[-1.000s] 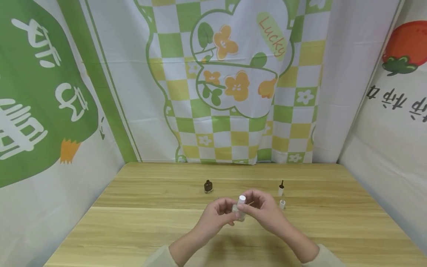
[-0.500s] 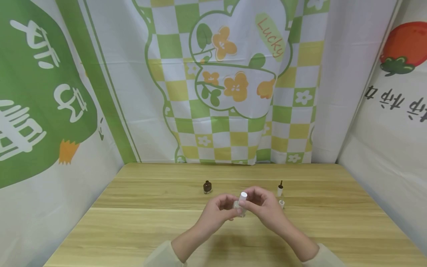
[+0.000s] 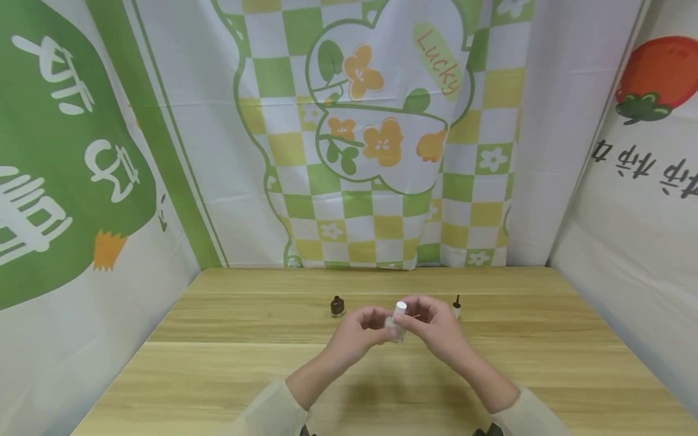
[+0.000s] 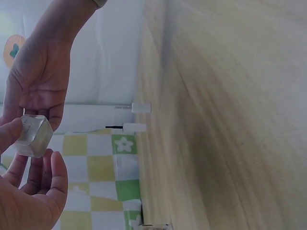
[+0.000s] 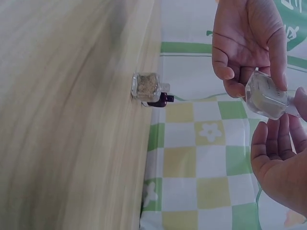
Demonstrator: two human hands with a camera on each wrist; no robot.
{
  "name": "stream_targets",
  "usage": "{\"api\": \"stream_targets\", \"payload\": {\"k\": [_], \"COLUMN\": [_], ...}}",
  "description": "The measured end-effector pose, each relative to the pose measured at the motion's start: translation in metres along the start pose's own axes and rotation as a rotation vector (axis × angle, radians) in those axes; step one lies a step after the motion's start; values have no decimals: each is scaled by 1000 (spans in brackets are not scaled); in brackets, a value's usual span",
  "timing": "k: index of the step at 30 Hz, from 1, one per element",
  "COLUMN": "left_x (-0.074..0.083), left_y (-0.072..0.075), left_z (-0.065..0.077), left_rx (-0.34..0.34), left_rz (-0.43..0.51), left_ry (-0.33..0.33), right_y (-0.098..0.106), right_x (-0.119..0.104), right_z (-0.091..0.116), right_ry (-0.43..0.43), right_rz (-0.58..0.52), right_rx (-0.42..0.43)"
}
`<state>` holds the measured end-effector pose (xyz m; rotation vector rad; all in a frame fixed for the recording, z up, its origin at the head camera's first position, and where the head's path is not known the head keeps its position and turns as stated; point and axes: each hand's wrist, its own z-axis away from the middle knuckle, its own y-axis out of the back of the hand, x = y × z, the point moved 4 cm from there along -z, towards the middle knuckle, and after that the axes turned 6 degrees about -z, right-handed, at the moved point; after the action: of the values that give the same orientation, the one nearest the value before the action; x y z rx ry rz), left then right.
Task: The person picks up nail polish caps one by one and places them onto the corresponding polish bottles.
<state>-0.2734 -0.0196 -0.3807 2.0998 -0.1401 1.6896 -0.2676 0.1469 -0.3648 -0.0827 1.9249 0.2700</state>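
Observation:
A small clear nail polish bottle (image 3: 396,335) with pale contents is up between both hands, above the table. My left hand (image 3: 354,333) holds its glass body between thumb and fingers. With thumb and fingers, my right hand (image 3: 438,327) pinches the white cap (image 3: 400,308) at the bottle's neck. The right wrist view shows the bottle (image 5: 266,96) tilted, the cap end partly covered by the right thumb. In the left wrist view the faceted base of the bottle (image 4: 34,136) faces the camera.
On the wooden table (image 3: 245,375), an uncapped dark polish bottle (image 3: 337,307) and a clear bottle with glittery contents (image 5: 146,87) stand at left. Two white caps, one with a dark brush (image 4: 134,127) and one with a pale brush (image 4: 141,108), stand brush-up at right.
Both hands have moved slightly farther over the table with the bottle, keeping their hold. The nearer white cap on the right has become hidden behind the right hand in the head view.

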Motion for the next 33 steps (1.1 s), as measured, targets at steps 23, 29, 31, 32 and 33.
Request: {"api": "stream_targets", "payload": {"k": [23, 29, 31, 32, 33], "left_x": [-16, -22, -24, -25, -26], "left_y": [8, 8, 7, 7, 7], "left_z": [-57, -70, -74, -75, -77], "left_rx": [-113, -109, -114, -118, -123], "left_rz": [-138, -207, -216, -224, -232], "left_ry": [-41, -3, -1, -2, -4], "right_y": [12, 14, 14, 15, 15], "right_x": [28, 36, 39, 41, 43], "right_z": [-29, -34, -36, -37, -38], "right_ry": [-45, -57, -70, -79, -87], "right_rz": [72, 123, 143, 149, 157], "right_rx": [104, 128, 136, 141, 147]}}
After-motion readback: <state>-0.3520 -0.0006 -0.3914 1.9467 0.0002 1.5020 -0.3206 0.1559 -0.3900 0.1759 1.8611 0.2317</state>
